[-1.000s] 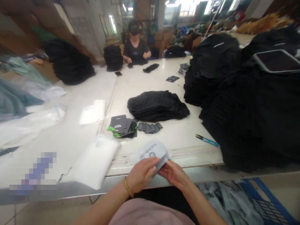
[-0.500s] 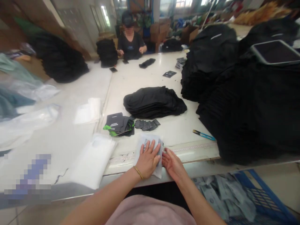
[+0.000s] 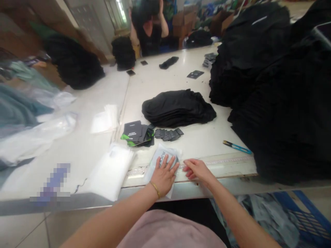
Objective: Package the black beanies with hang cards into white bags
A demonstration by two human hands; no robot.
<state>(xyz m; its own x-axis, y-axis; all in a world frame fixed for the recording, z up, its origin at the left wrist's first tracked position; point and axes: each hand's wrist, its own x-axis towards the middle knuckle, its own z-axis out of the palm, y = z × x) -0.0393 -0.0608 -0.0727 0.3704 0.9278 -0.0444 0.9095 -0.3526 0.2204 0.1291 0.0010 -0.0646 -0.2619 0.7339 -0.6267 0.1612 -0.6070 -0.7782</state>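
My left hand [image 3: 164, 175] lies flat, fingers spread, on a frosted plastic bag [image 3: 155, 165] with dark lettering at the table's front edge. Something dark shows faintly inside the bag. Just right of the bag is my right hand [image 3: 198, 170], its fingers curled in towards the thumb; whatever they hold, if anything, is hidden. Beyond the bag lie a heap of dark printed cards [image 3: 136, 132] with green corners and a row of small dark packets [image 3: 169, 134]. Behind these rests a stack of folded black garments [image 3: 178, 108].
White plastic bags [image 3: 111, 172] lie to the left. Blue thread snips [image 3: 236, 147] are at right, beside tall piles of black fabric [image 3: 279, 113]. A blue crate [image 3: 305, 213] with filled bags stands below the edge. Across the table is a co-worker [image 3: 148, 31], arms raised.
My right hand has drawn away from the bag's right edge and its fingers have curled. My left hand stays on the bag. The co-worker's hands have risen to the head. The view has shifted.
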